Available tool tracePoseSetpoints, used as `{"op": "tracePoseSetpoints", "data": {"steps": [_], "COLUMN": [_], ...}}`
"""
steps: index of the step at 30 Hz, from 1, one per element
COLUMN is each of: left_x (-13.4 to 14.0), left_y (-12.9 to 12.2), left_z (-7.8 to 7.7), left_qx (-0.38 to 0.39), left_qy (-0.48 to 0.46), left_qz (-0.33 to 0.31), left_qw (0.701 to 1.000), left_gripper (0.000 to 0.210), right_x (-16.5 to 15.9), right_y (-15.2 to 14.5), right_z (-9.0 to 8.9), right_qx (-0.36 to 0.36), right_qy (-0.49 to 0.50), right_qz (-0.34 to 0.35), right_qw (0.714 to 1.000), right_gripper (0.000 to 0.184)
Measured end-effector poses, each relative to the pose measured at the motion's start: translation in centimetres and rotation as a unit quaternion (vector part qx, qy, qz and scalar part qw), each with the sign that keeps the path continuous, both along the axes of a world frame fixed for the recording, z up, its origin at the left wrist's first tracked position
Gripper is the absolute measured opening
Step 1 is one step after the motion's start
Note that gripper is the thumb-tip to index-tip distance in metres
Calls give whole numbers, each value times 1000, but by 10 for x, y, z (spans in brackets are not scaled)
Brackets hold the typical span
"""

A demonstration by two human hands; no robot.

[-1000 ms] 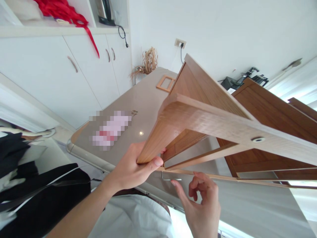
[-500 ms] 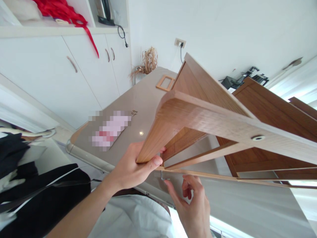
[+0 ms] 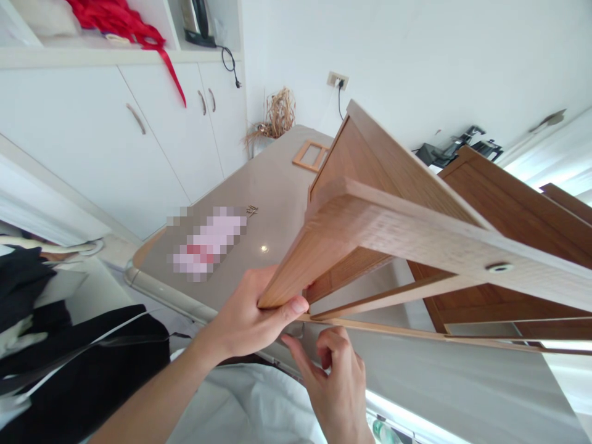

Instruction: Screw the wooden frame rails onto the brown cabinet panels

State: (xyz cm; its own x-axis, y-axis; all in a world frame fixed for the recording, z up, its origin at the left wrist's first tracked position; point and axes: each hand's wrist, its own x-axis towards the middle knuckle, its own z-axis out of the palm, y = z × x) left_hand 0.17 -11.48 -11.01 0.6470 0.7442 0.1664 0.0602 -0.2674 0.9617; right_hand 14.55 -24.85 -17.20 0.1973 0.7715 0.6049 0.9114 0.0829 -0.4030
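Observation:
My left hand (image 3: 250,317) is wrapped round the lower end of a wooden furniture leg (image 3: 300,259), part of a tilted wooden frame with panels. Below the frame's thin bottom rail (image 3: 383,327) hangs a small bent metal hex key (image 3: 298,332), blurred, its upper end at the rail. Beside the key is my right hand (image 3: 337,382). Its thumb reaches past the key to the left, while the other fingers are curled and apart from the thumb. A round metal-lined hole (image 3: 499,267) shows in the frame's pale side.
On the grey table (image 3: 226,197) lie several small screws (image 3: 251,211), a pixelated pink sheet (image 3: 217,234) and a small wooden frame piece (image 3: 311,154). Darker wooden panels (image 3: 499,222) stand at right. White cabinets (image 3: 152,123) and a dried plant (image 3: 280,114) are at the back.
My right hand has moved left, its thumb passing the hex key, which is now turned and blurred. The wooden frame has shifted slightly right and down; my left hand keeps hold.

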Motion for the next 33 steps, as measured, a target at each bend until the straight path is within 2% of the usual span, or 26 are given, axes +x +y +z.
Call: {"op": "tracePoseSetpoints", "data": {"steps": [7, 14, 18, 22, 24, 27, 30, 33], "left_x": [-2, 0, -1, -2, -2, -3, -4, -4], "left_y": [-1, 0, 0, 0, 0, 1, 1, 2], "left_z": [1, 4, 5, 3, 1, -1, -3, -2], "left_qx": [30, 30, 35, 23, 17, 9, 4, 7], "left_qy": [9, -3, -16, -9, -7, -4, -2, -12], "left_qz": [-15, -28, -30, -30, -29, -31, -30, -30], "left_qw": [999, 999, 999, 999, 999, 999, 1000, 999], "left_gripper": [50, 54, 60, 57, 56, 57, 58, 59], "right_x": [-4, -6, -2, 6, 10, 16, 19, 15], "right_y": [4, 0, -8, -15, -16, -16, -15, -11], "right_z": [11, 30, 28, 20, 18, 16, 12, 9], "right_qx": [1, 9, -5, -21, -30, -37, -16, 12], "right_qy": [21, 87, 180, 256, 244, 150, 41, -8], "right_qz": [-31, -63, -85, -112, -132, -141, -112, -63], "right_qw": [999, 994, 980, 960, 960, 978, 993, 998], "right_gripper": [42, 35, 35, 40, 46, 51, 46, 38]}}
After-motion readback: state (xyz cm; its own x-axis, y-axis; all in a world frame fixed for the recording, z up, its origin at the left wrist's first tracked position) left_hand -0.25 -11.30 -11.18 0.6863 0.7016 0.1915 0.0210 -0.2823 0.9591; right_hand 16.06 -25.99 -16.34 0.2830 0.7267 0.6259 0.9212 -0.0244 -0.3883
